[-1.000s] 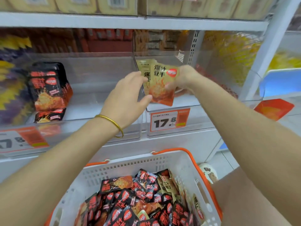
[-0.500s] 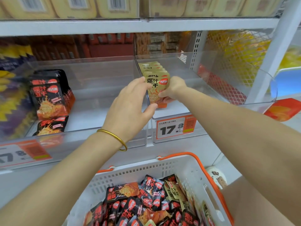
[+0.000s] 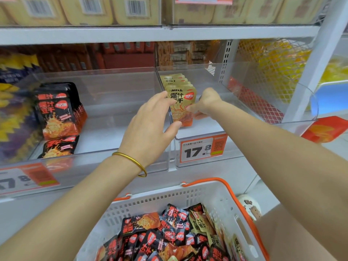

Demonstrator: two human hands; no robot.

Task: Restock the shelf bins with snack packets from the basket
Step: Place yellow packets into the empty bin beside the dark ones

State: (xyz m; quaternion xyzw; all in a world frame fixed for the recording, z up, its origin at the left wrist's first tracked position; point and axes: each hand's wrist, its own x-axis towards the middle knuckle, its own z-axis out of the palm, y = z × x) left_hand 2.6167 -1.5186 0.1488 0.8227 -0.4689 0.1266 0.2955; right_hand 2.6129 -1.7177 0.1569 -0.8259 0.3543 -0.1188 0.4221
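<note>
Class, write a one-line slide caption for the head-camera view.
Restocking: left hand touches and right hand pinches a beige snack packet fronting its row in the right clear bin, above the basket.

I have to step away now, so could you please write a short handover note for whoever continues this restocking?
Left hand: open, fingers beside the front yellow packet.
Right hand: pinches that packet's right edge.
Done: yellow row stands in the right bin; black packets in the left bin.
Left: many packets of both colours lie in the basket.
</note>
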